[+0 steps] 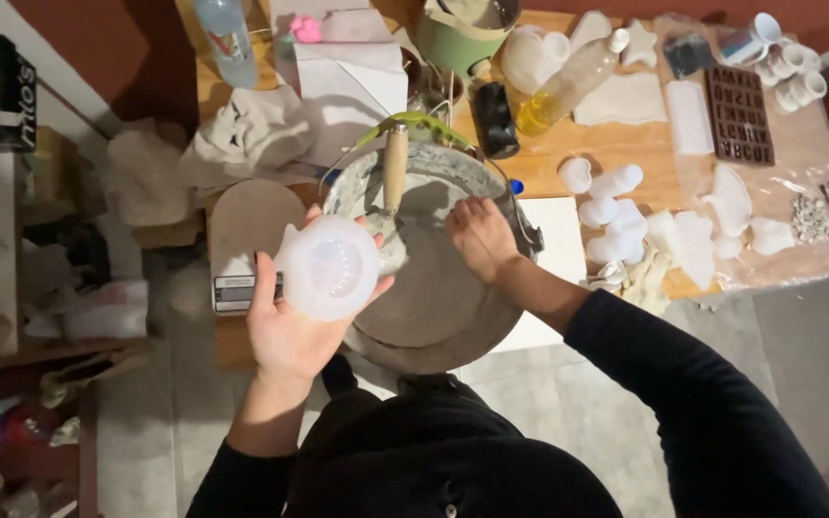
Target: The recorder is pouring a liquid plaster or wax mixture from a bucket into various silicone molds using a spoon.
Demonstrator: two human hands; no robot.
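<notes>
We see open room inside the mixing bowl [434, 307] toward six o'clock, where grey mix lies bare. At twelve o'clock the wooden-handled trowel [394, 168] stands in the way. At three o'clock white moulds [616, 216] crowd the table; at nine o'clock the scale [242, 288] blocks passage.

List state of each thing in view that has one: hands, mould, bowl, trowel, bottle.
left hand: palm up, holding the translucent white mould
translucent white mould: tilted, resting on the palm over the bowl's rim
right hand: palm down inside the bowl
grey mixing bowl: coated with grey mix
wooden-handled trowel: resting in the bowl
plastic bottle: lying down, part-full of yellow liquid
</notes>
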